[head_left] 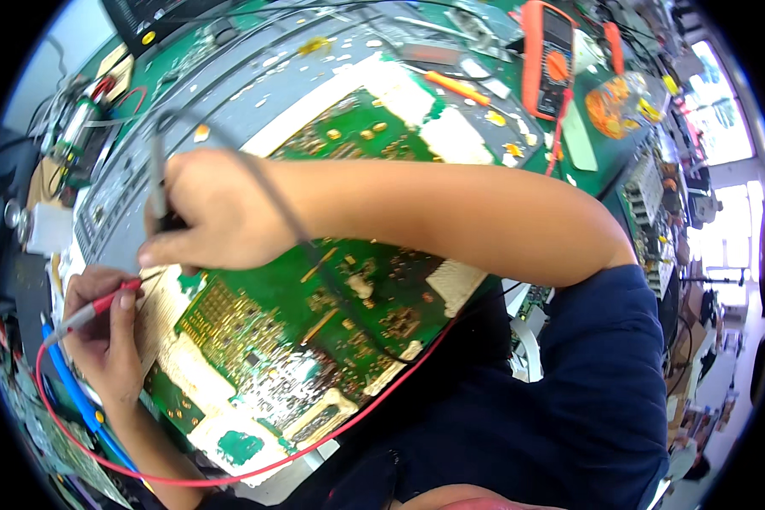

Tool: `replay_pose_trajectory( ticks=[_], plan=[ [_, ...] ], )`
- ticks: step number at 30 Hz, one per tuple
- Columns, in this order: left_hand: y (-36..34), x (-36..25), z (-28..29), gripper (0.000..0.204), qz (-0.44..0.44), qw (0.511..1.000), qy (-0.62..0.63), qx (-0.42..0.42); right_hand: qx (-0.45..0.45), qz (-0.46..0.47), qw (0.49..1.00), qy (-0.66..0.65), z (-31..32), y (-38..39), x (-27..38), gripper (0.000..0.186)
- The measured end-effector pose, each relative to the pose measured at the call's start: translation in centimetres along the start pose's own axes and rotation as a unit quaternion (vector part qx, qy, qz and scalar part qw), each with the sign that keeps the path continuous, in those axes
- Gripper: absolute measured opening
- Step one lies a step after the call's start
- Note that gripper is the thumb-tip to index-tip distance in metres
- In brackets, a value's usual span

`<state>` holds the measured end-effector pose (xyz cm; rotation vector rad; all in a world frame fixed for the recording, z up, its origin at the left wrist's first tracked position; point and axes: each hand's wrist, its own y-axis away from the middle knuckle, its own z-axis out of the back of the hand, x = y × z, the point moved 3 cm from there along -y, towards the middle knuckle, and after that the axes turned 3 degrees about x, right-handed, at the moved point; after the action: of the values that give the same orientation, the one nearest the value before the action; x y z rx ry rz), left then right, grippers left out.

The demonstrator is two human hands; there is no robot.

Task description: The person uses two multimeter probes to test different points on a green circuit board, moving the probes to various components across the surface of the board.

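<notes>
A large green circuit board [272, 293] with bare gold-coloured areas and many small parts lies tilted across the bench in front of me. My left hand [106, 331] is closed round a red test probe [102, 304], its tip pointing at the board's left edge. Above it, my right hand [221, 208] grips a black-and-grey test probe [158, 166], slightly blurred. The lower end of that probe is hidden behind my fingers, so contact with the board cannot be made out. My right forearm crosses over the board and covers part of it.
An orange-framed multimeter [548, 64] lies at the far right, beside a plastic bag of orange bits [625, 104]. A grey mat [255, 72] strewn with scraps lies behind the board. The red lead [229, 479] loops along the near side. A blue-handled tool [75, 382] is at the left.
</notes>
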<state>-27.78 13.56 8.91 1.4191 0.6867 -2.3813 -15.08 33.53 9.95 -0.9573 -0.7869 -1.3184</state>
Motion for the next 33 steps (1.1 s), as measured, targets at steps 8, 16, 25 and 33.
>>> replay_pose_trajectory(
  ticks=[8,16,25,33],
  plan=[
    [-0.7,-2.4,0.0,0.012,-0.056,0.998,0.001,0.031,-0.056,0.013,0.997,-0.06,0.5,1.8,1.0,0.028],
    [0.3,-1.2,-0.2,0.009,-0.069,0.998,-0.009,-0.003,-0.018,-0.033,0.999,0.005,0.2,1.9,1.1,0.023],
    [0.1,-1.6,-0.4,0.012,-0.139,0.986,-0.084,0.031,0.006,0.0,0.999,0.036,1.3,3.0,0.7,0.018],
    [1.0,-0.1,-1.0,0.017,-0.234,0.969,-0.076,0.028,-0.022,0.026,0.995,0.092,0.0,3.5,3.3,0.032]
  ],
)
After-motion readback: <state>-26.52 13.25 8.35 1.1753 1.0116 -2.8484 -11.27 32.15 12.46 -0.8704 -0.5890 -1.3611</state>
